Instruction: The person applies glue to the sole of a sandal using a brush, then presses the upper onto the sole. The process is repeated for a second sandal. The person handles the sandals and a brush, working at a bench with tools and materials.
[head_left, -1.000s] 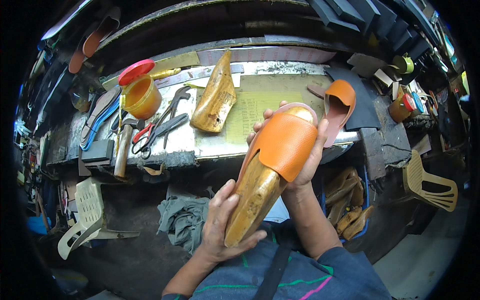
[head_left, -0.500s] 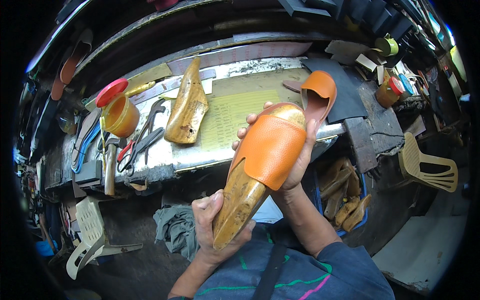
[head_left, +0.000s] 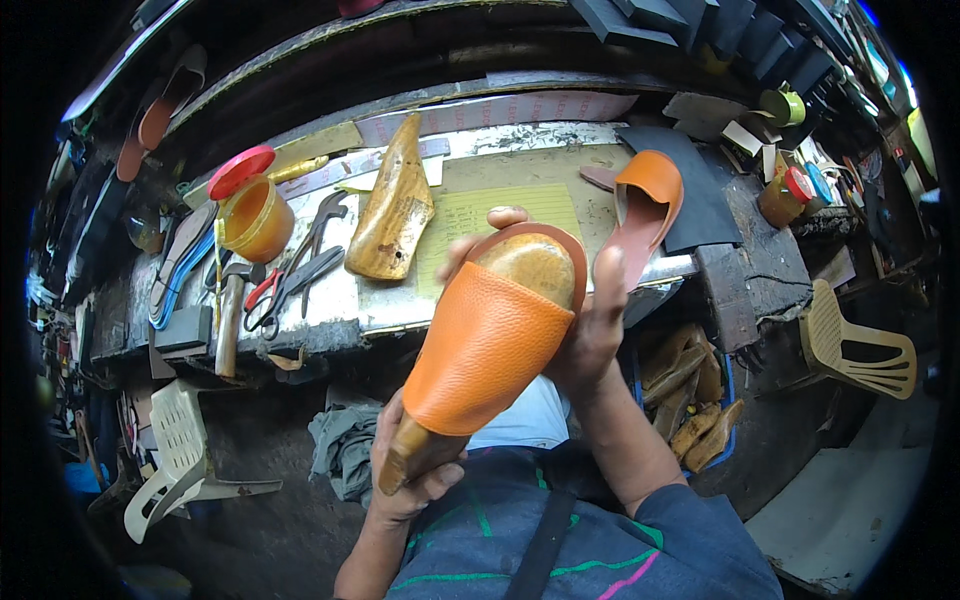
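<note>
An orange leather slipper (head_left: 490,345) sits on a wooden shoe last (head_left: 535,265), its toe pointing up and away from me. My left hand (head_left: 400,455) is wrapped round the narrow heel end of the last. Behind the toe end is my right hand (head_left: 590,335), its thumb raised off the slipper's right side and its fingertips showing past the left edge, spread and slightly blurred. The slipper hides that palm. On the bench lie a second orange slipper (head_left: 650,180) with a pinkish insole and another wooden last (head_left: 392,215).
The bench holds an open tub of amber glue (head_left: 257,222), a hammer (head_left: 230,320), scissors (head_left: 300,285), pincers (head_left: 322,220) and a yellow lined sheet (head_left: 480,215). Below right, a blue crate (head_left: 730,440) contains several lasts. Plastic chairs stand left (head_left: 180,440) and right (head_left: 860,345).
The slipper and last have tilted, with the toe raised toward me and the heel end swung left. My right thumb and fingers have come off the slipper's sides. My left hand still grips the heel.
</note>
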